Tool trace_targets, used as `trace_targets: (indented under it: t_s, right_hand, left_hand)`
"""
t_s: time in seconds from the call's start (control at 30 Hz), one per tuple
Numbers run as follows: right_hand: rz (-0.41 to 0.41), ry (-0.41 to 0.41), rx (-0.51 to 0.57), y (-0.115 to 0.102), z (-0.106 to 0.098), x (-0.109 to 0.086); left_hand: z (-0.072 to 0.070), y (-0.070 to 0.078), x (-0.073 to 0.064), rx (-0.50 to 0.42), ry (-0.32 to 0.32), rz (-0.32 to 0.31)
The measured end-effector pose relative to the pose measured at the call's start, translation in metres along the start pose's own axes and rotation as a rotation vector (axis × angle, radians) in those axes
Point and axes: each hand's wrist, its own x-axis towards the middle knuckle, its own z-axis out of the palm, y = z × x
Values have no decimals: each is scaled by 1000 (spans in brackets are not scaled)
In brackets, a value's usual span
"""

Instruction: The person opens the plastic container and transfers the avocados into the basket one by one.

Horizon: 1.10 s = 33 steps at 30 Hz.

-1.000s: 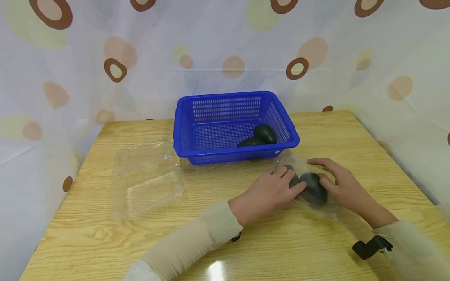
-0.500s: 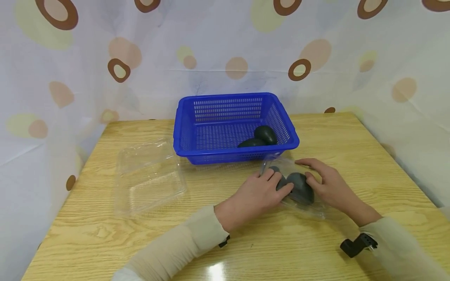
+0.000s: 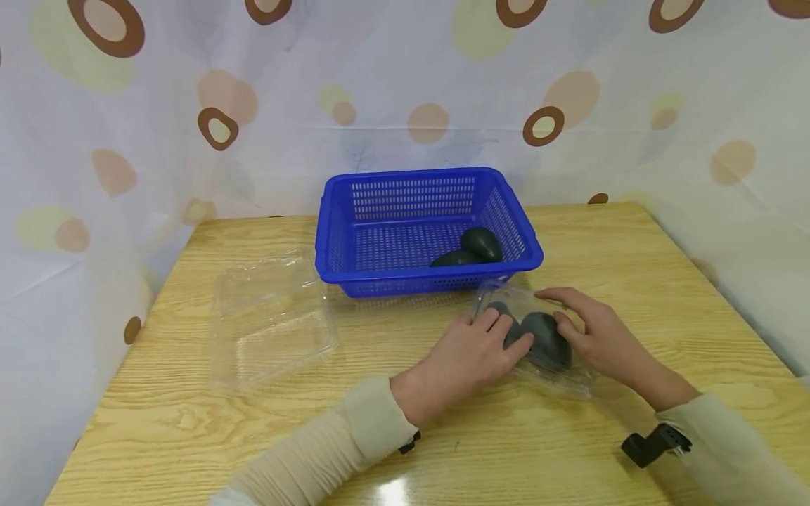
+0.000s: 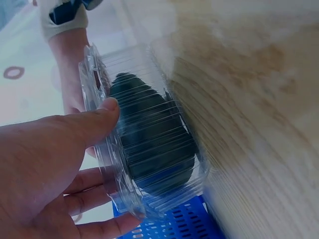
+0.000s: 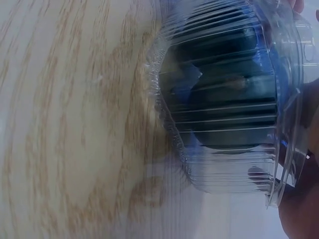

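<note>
A clear container, two dark avocados showing inside, is sitting between your hands. Be squeezing evenly along its rim, keeping pressure off the fruit. Its long axis is slanting from beyond your left fingertips toward your right wrist. Your left hand is pinching the near rim; your right hand is gripping the opposite side. Beyond both, a blue basket is standing.
</note>
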Motion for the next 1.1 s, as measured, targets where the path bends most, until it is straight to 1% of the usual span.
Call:
trace_targets:
  t_s: [0.1,0.17,0.47,0.73,1.0,1.1]
  right_hand:
    - [-16,3,9,0,0,0]
    - [-26,3,13,0,1,0]
    - [-55,0,31,-4,10,9]
    - [-111,-22,60,-12,23,25]
    - [-109,-68,113,-24,34,37]
    - [-119,-76,137,-29,38,41]
  left_hand:
    - [-2,1,-1,-4,0,13]
    - [-4,1,-3,-9,-15,23]
    - [-7,-4,-14,-39,-67,17]
    - [-5,-9,-32,-31,-3,-48]
    - [-8,-14,-47,-32,-16,-99]
    - [-10,-17,-53,-42,-21,-109]
